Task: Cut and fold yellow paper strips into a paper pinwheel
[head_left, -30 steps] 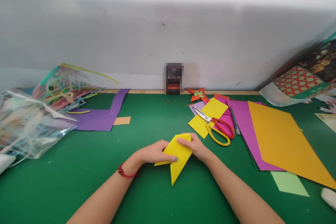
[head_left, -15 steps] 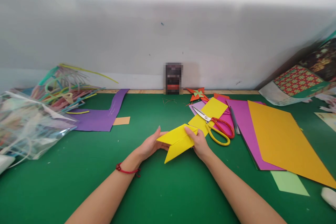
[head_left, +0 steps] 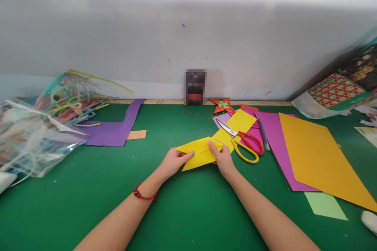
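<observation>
A piece of folded yellow paper (head_left: 202, 157) with a crease along its middle is held between both hands above the green table. My left hand (head_left: 173, 161) pinches its left end, thumb on top and fingers underneath. On the right end, my right hand (head_left: 223, 160) presses its thumb on the upper face, its fingers mostly hidden below. Just right of my right hand lie scissors (head_left: 240, 140) with one red and one yellow handle, resting on a yellow sheet (head_left: 242, 119).
An orange and green paper pinwheel (head_left: 223, 105) lies near the wall. Right are a pen (head_left: 264, 135), magenta sheets (head_left: 275, 141), an orange-yellow sheet (head_left: 321, 157) and pale green paper (head_left: 325, 206). Left are purple paper (head_left: 108, 135) and a plastic bag (head_left: 44, 145) with pipe cleaners (head_left: 73, 104).
My left thumb has come down onto the paper's upper face. The gap between the two points at the left end has narrowed. My right hand keeps its grip.
</observation>
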The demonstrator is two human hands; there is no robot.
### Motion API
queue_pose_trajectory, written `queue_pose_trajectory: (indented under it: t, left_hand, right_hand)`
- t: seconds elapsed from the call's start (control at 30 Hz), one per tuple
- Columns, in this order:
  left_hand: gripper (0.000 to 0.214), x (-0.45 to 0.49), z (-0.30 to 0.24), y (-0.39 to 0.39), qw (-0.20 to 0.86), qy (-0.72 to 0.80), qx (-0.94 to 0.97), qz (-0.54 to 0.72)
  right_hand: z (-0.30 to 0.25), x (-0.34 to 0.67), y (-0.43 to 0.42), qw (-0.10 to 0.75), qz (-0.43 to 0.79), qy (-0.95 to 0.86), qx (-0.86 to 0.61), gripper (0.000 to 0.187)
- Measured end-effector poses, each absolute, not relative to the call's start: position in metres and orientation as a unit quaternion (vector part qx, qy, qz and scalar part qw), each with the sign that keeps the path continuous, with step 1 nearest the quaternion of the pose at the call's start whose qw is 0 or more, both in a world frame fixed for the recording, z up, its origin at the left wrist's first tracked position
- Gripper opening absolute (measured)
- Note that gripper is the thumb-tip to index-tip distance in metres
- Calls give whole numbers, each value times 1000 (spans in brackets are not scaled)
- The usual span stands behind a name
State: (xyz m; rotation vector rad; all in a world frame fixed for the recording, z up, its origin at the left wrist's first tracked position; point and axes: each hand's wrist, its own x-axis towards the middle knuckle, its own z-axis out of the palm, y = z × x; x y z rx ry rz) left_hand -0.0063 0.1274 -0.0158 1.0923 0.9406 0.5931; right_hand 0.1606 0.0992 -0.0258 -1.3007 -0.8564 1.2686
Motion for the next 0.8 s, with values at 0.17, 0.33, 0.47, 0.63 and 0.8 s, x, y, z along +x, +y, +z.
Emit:
queue_pose_trajectory:
  t: [0.17, 0.33, 0.47, 0.63, 0.8]
  left_hand:
    - [46, -6, -14, 127, 700, 434, 488, 289]
    - [42, -6, -10, 128, 706, 419, 489, 295]
    - [43, -6, -11, 129, 721, 397, 488, 291]
    - [41, -6, -14, 130, 717, 398, 494, 290]
    - [37, -6, -13, 130, 712, 414, 495, 276]
  right_hand:
    - [-29, 161, 100, 530, 534, -370, -545, 51]
    - [-25, 160, 100, 547, 523, -364, -542, 45]
    - [-23, 161, 99, 556, 519, -360, -540, 42]
    - [-23, 161, 100, 558, 523, -353, -539, 42]
    - [-21, 160, 100, 554, 522, -353, -544, 43]
